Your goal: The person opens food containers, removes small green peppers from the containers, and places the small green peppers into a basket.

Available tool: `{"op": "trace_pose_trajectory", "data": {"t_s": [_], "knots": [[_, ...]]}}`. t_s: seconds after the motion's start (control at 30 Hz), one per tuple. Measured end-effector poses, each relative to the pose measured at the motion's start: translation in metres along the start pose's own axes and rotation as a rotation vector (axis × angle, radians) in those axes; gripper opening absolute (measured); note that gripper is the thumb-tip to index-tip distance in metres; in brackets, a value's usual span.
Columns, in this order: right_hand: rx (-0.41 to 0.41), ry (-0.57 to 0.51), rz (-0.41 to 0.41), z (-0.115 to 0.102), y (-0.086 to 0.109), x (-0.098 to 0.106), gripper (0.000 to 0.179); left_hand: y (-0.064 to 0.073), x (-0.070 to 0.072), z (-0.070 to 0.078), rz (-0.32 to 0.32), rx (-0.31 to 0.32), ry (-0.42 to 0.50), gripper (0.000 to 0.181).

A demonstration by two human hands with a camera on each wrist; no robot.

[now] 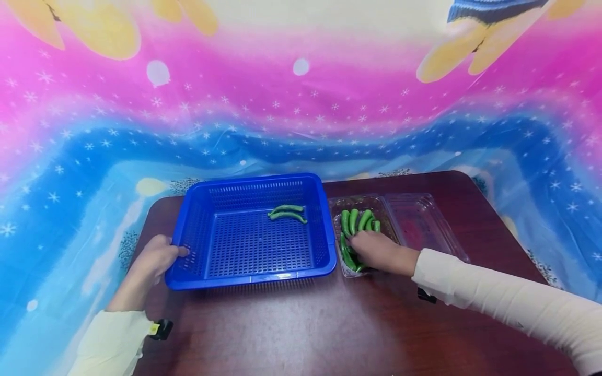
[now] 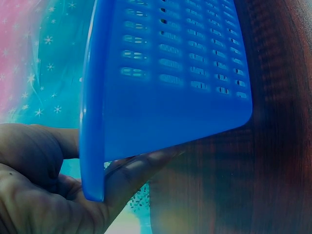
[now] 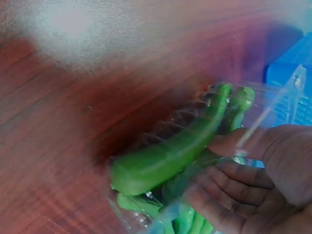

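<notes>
One brown bench (image 1: 282,329) extends before the blue basket (image 1: 258,245), far edge (image 1: 409,179) and patterned cloth (image 1: 263,120) close behind; left grip (image 1: 155,257) pinches its rim (image 1: 284,275); right grip (image 1: 376,250), among peppers (image 1: 345,223) alongside, can't be told.

The tray (image 1: 388,225) of peppers (image 1: 354,222) lies between basket (image 1: 211,283) and lid (image 1: 423,224).

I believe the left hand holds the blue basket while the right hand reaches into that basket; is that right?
Not quite: the head view shows the right hand reaching into the clear container of green peppers instead; the left hand does hold the blue basket.
</notes>
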State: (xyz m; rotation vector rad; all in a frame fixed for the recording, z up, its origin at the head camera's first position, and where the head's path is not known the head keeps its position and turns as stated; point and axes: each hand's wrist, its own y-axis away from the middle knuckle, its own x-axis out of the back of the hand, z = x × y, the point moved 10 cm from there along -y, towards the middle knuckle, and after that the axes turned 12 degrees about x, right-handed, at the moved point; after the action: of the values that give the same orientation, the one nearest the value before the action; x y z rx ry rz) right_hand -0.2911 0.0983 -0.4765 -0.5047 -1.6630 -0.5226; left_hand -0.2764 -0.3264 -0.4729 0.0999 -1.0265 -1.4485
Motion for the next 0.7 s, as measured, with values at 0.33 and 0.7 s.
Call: {"op": "trace_pose_trajectory", "data": {"t_s": [0.33,0.7], "knots": [[-0.064,-0.011,-0.045,0.008,0.000,0.012,0.011,0.001,0.000,-0.001,0.001,0.014,-0.007,0.047],[-0.142,0.121,-0.008,0.008,0.001,0.032,0.018,0.002,-0.001,0.000,0.008,0.009,0.005,0.047]]}}
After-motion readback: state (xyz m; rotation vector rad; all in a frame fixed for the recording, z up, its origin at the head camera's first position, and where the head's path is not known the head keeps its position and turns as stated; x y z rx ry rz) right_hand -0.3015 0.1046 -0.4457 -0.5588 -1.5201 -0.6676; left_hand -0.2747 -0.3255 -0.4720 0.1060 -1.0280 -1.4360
